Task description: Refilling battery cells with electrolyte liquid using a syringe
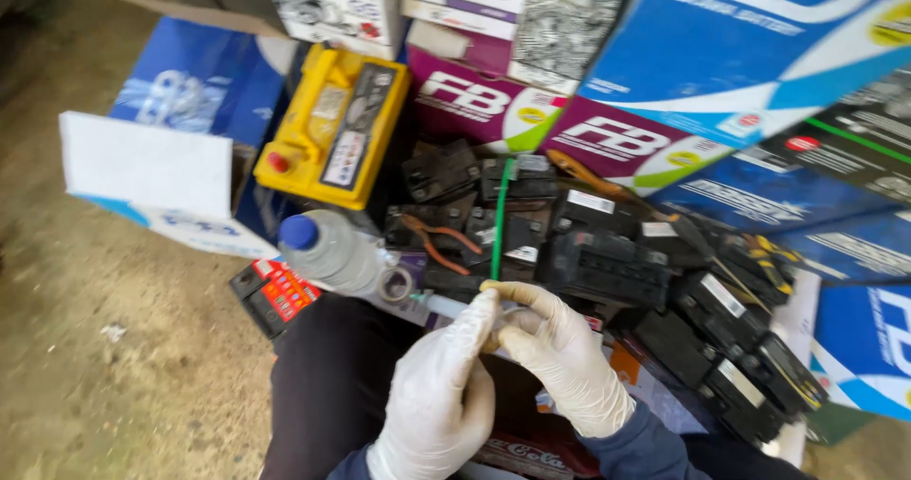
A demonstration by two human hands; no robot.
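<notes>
Concrete floor (85, 347), dusty and bare, fills the left, where an open blue and white carton (161, 157) stands with its flap out. Just right of it sits a yellow battery (334, 124), and below that a clear plastic bottle with a blue cap (332, 250) lies tilted against a red and black box (275, 292). The left hand (438, 399), in a pale glove, has its fingers curled shut round the lower end of a thin green rod (497, 216), likely to steady it upright. The right hand (562, 352), gloved too, pinches the same rod just beside it with thumb and forefinger closed. The rod rises over a heap of small black batteries (607, 262), packed tight and crowding the space ahead. Orange-handled pliers (441, 238) lie among them; purple and blue cartons (607, 138) lean in behind.
</notes>
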